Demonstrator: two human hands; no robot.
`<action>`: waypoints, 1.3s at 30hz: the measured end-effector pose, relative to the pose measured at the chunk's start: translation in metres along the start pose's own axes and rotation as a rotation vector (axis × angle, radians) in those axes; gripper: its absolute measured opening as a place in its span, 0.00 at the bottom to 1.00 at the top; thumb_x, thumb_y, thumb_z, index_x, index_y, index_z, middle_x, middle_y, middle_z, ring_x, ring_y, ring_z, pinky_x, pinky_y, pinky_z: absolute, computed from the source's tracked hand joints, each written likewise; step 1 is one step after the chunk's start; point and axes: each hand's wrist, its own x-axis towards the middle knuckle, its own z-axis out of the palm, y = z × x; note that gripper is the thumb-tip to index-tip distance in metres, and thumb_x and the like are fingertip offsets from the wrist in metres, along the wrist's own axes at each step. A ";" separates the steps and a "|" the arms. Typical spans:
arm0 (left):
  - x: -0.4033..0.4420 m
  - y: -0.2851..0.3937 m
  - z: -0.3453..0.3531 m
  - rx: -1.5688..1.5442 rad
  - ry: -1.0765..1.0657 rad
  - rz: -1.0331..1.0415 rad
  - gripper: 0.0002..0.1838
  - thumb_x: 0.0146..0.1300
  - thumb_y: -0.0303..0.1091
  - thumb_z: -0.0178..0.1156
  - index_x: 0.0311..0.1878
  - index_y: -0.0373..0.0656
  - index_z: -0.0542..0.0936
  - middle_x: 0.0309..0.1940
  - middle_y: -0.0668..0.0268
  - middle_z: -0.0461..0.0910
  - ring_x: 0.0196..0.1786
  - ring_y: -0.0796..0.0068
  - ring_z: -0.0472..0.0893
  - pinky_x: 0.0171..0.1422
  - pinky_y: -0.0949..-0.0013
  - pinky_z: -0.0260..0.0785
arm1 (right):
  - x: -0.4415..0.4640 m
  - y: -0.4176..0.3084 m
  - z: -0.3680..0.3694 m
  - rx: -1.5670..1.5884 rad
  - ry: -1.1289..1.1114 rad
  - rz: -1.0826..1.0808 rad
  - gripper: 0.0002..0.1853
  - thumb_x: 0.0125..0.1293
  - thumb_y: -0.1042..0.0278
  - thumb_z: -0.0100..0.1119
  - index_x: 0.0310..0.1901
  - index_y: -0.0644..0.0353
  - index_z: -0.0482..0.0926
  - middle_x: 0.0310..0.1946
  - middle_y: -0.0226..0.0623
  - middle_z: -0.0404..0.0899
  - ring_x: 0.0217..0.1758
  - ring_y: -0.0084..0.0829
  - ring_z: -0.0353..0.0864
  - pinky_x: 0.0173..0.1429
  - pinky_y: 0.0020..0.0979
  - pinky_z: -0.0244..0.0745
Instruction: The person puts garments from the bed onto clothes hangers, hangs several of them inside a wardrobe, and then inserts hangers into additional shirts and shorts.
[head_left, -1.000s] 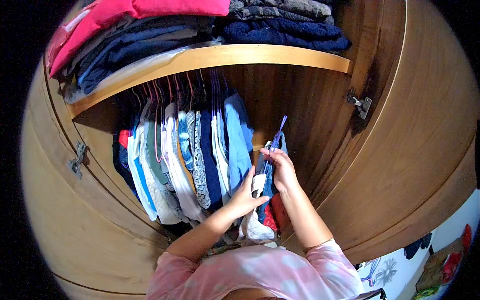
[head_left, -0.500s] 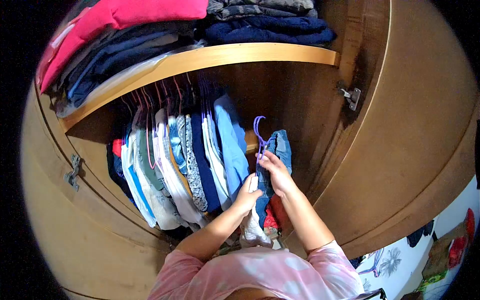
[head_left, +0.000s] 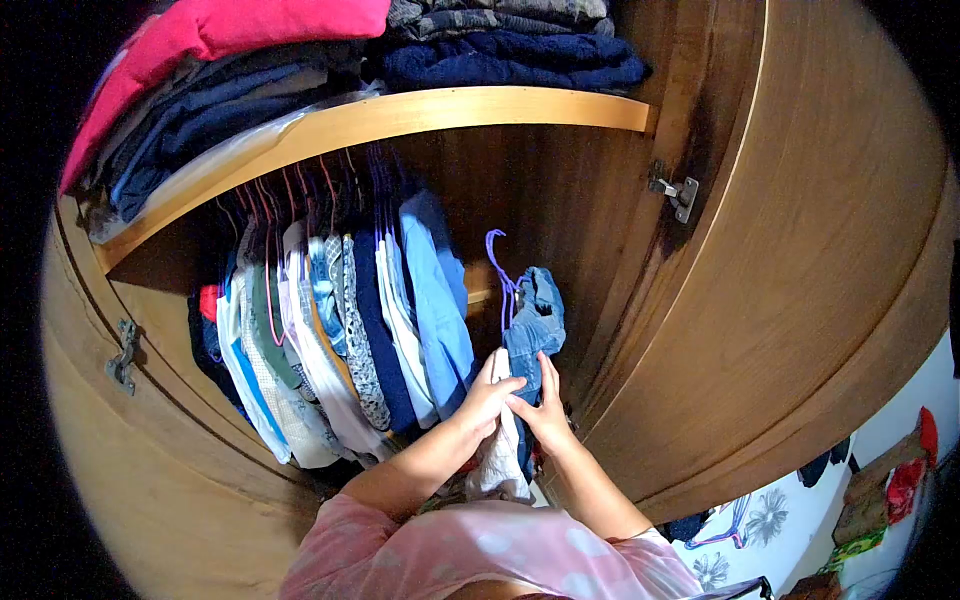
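A purple hanger [head_left: 508,280] stands up in front of me, a blue denim garment [head_left: 537,325] draped over it and hanging down its right side. Lower down, my left hand [head_left: 488,397] closes round a white garment [head_left: 500,468] beside the denim, its thumb pointing right. My right hand [head_left: 545,415] grips the denim's right side below the hanger, fingers upward, thumb close to the left thumb. The hanger's hook is free of both hands. Folds of cloth hide the hanger's lower part.
Several shirts on hangers, including a light blue shirt [head_left: 435,295], hang left of my hands. Above is a wooden shelf [head_left: 450,103] with folded clothes [head_left: 510,60]. The right door [head_left: 800,260] stands open. Another hanger [head_left: 725,530] lies on a patterned white surface at lower right.
My right hand has moved down from the hanger's neck to the denim garment. The denim now sits over the hanger, closer to me. The whole view has shifted slightly.
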 end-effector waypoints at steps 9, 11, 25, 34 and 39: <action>0.006 -0.010 -0.003 -0.047 0.017 -0.030 0.24 0.66 0.29 0.54 0.64 0.46 0.62 0.52 0.65 0.73 0.54 0.73 0.73 0.57 0.70 0.67 | 0.004 -0.026 -0.009 0.724 0.031 0.309 0.39 0.46 0.80 0.53 0.66 0.57 0.61 0.56 0.38 0.69 0.56 0.31 0.70 0.60 0.27 0.64; 0.015 -0.012 -0.012 0.030 0.034 -0.005 0.24 0.65 0.29 0.55 0.64 0.46 0.63 0.52 0.66 0.73 0.52 0.75 0.73 0.56 0.70 0.67 | 0.007 -0.029 -0.016 0.742 0.019 0.296 0.39 0.47 0.80 0.52 0.66 0.57 0.61 0.56 0.38 0.70 0.55 0.30 0.72 0.59 0.27 0.65; 0.063 0.095 0.009 0.075 0.067 0.251 0.27 0.64 0.28 0.54 0.66 0.50 0.64 0.59 0.65 0.69 0.60 0.73 0.68 0.63 0.71 0.59 | 0.118 -0.070 -0.034 0.893 -0.057 0.263 0.36 0.50 0.78 0.49 0.67 0.59 0.61 0.52 0.37 0.74 0.48 0.30 0.74 0.53 0.27 0.69; 0.114 0.161 0.008 0.089 0.159 0.349 0.23 0.65 0.35 0.55 0.63 0.47 0.65 0.51 0.64 0.73 0.49 0.74 0.73 0.52 0.70 0.66 | 0.194 -0.099 0.005 0.894 -0.206 0.104 0.35 0.52 0.79 0.51 0.66 0.60 0.61 0.44 0.33 0.76 0.39 0.21 0.73 0.48 0.21 0.68; 0.139 0.153 -0.027 0.119 0.270 0.428 0.18 0.65 0.37 0.55 0.57 0.49 0.70 0.41 0.67 0.78 0.38 0.75 0.78 0.36 0.70 0.73 | 0.214 -0.092 0.035 0.894 -0.294 0.108 0.36 0.51 0.79 0.51 0.66 0.61 0.61 0.46 0.34 0.76 0.41 0.23 0.74 0.49 0.23 0.69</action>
